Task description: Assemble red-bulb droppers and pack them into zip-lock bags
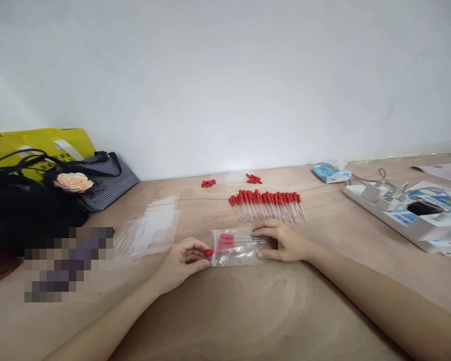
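A clear zip bag (242,256) lies flat on the table with several red-bulbed glass droppers (226,240) inside, their bulbs toward its left end. My left hand (182,260) is at that end, fingers closed around the red bulb of one dropper (209,252), whose stem runs into the bag. At the bag's right end, my right hand (281,243) grips the plastic between thumb and fingers. Just beyond the bag lies a row of droppers (266,203), side by side, bulbs toward the wall.
Flat empty zip bags (154,225) are spread left of my left hand. Loose red bulbs (208,183) lie near the wall. A tissue pack (331,172) and a white power strip (394,215) with plugs stand right. Bags, including a striped one (105,183), fill the left.
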`<state>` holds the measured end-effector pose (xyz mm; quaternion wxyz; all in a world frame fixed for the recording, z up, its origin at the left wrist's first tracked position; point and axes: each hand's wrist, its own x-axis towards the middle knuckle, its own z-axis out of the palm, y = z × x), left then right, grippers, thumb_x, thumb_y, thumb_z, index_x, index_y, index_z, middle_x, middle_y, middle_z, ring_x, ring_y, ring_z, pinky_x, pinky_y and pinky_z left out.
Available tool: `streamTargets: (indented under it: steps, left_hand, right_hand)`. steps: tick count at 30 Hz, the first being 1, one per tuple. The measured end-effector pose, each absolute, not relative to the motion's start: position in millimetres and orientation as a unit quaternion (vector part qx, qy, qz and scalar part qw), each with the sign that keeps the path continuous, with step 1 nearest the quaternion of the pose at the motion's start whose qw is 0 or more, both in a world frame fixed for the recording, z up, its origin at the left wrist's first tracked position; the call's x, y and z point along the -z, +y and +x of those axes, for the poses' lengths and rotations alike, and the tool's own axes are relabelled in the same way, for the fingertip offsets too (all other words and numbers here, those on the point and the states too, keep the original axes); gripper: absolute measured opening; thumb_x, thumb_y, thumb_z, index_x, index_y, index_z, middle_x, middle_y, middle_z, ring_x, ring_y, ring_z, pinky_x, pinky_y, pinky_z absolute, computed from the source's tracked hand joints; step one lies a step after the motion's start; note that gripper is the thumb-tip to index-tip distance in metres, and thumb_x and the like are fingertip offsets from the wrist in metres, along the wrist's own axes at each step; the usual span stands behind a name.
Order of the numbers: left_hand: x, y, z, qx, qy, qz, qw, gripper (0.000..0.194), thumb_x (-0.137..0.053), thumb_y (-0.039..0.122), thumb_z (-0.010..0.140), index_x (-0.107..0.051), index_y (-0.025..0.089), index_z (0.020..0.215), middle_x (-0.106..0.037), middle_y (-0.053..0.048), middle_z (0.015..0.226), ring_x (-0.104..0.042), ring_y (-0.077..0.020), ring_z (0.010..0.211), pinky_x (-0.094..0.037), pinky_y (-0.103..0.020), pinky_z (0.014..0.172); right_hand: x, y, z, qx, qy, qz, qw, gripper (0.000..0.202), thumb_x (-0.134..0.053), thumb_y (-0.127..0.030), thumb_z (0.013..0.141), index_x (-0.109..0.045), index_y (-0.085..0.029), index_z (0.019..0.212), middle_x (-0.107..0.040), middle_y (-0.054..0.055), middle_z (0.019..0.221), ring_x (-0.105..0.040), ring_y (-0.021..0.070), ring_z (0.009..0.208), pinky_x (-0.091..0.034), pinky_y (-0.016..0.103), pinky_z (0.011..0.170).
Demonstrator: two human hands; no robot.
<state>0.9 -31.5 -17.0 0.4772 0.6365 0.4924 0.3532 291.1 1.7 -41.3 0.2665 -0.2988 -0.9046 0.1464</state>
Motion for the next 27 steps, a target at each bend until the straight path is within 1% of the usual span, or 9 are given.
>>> streamTargets:
  steps: [3,5,9,13,17,19,21,23,27]
  left_hand:
    - [18.4,-31.5,0.0,-0.337,0.483,0.647,0.484,0.019,-0.069,0.024,0.06,-0.067,0.018,0.078,-0.068,-0.006,0.081,-0.062,-0.0184,0.074,-0.049,-0.027,0.07]
    - [20.3,-29.8,-0.1,-0.336,0.484,0.654,0.475,0.019,-0.068,0.026,0.062,-0.067,0.018,0.079,-0.068,-0.007,0.081,-0.062,-0.0183,0.074,-0.048,-0.027,0.069]
    - [24.7,-25.2,4.9,-0.336,0.485,0.673,0.445,0.016,-0.066,0.027,0.063,-0.064,0.017,0.075,-0.065,-0.005,0.072,-0.058,-0.0157,0.063,-0.046,-0.026,0.059]
    - [30.7,-21.9,13.5,-0.339,0.49,0.694,0.404,0.012,-0.065,0.026,0.063,-0.058,0.018,0.068,-0.058,0.001,0.059,-0.049,-0.0102,0.05,-0.037,-0.02,0.046]
    - [34.3,-21.2,17.8,-0.347,0.51,0.706,0.348,0.015,-0.067,0.026,0.06,-0.054,0.018,0.062,-0.052,0.004,0.052,-0.043,-0.0083,0.045,-0.033,-0.018,0.043]
    - [30.7,-19.8,16.4,-0.345,0.512,0.701,0.357,0.015,-0.067,0.026,0.06,-0.055,0.019,0.062,-0.052,0.004,0.051,-0.043,-0.0087,0.044,-0.033,-0.019,0.042]
    - [23.0,-15.4,13.4,-0.341,0.502,0.694,0.387,0.015,-0.068,0.028,0.059,-0.057,0.018,0.063,-0.053,0.003,0.052,-0.046,-0.0097,0.045,-0.036,-0.02,0.044]
    - [13.4,-6.6,11.7,-0.356,0.496,0.686,0.395,0.016,-0.067,0.03,0.058,-0.059,0.018,0.064,-0.057,0.001,0.057,-0.05,-0.0114,0.05,-0.04,-0.022,0.049]
    - [1.4,27.6,23.8,-0.364,0.531,0.687,0.338,0.015,-0.066,0.03,0.06,-0.061,0.017,0.067,-0.061,-0.001,0.067,-0.055,-0.0149,0.064,-0.044,-0.025,0.064]
  right_hand:
    - [41.2,1.5,290.9,-0.147,-0.903,-0.303,0.266,0.049,-0.06,-0.048,0.071,-0.057,-0.016,0.109,-0.056,0.01,0.107,-0.052,0.0208,0.099,-0.041,0.037,0.087]
    - [41.7,1.7,290.8,-0.148,-0.903,-0.304,0.267,0.05,-0.061,-0.047,0.071,-0.057,-0.016,0.109,-0.057,0.011,0.107,-0.052,0.0208,0.099,-0.041,0.036,0.087]
    - [43.3,2.5,290.8,-0.148,-0.902,-0.302,0.271,0.049,-0.061,-0.047,0.07,-0.057,-0.017,0.109,-0.057,0.01,0.106,-0.052,0.0215,0.098,-0.041,0.037,0.086]
    - [44.1,2.6,290.7,-0.147,-0.902,-0.301,0.273,0.048,-0.061,-0.047,0.07,-0.057,-0.018,0.108,-0.057,0.01,0.106,-0.053,0.0216,0.098,-0.041,0.038,0.086]
    - [44.5,2.3,291.0,-0.143,-0.902,-0.304,0.27,0.047,-0.06,-0.047,0.071,-0.057,-0.018,0.108,-0.057,0.01,0.106,-0.052,0.0215,0.098,-0.04,0.038,0.086]
    - [44.6,2.3,291.3,-0.143,-0.903,-0.303,0.27,0.047,-0.06,-0.047,0.071,-0.057,-0.019,0.109,-0.057,0.01,0.106,-0.052,0.0217,0.098,-0.041,0.038,0.085]
    - [44.3,2.3,291.4,-0.145,-0.903,-0.302,0.269,0.048,-0.06,-0.047,0.071,-0.056,-0.019,0.11,-0.057,0.01,0.106,-0.053,0.0218,0.098,-0.041,0.038,0.085]
    - [43.5,2.2,291.4,-0.148,-0.903,-0.303,0.267,0.048,-0.06,-0.047,0.071,-0.056,-0.019,0.11,-0.057,0.01,0.107,-0.053,0.0216,0.098,-0.041,0.037,0.085]
    - [41.4,2.0,290.9,-0.149,-0.903,-0.308,0.261,0.049,-0.06,-0.048,0.071,-0.056,-0.018,0.11,-0.056,0.01,0.107,-0.053,0.0214,0.097,-0.041,0.037,0.085]
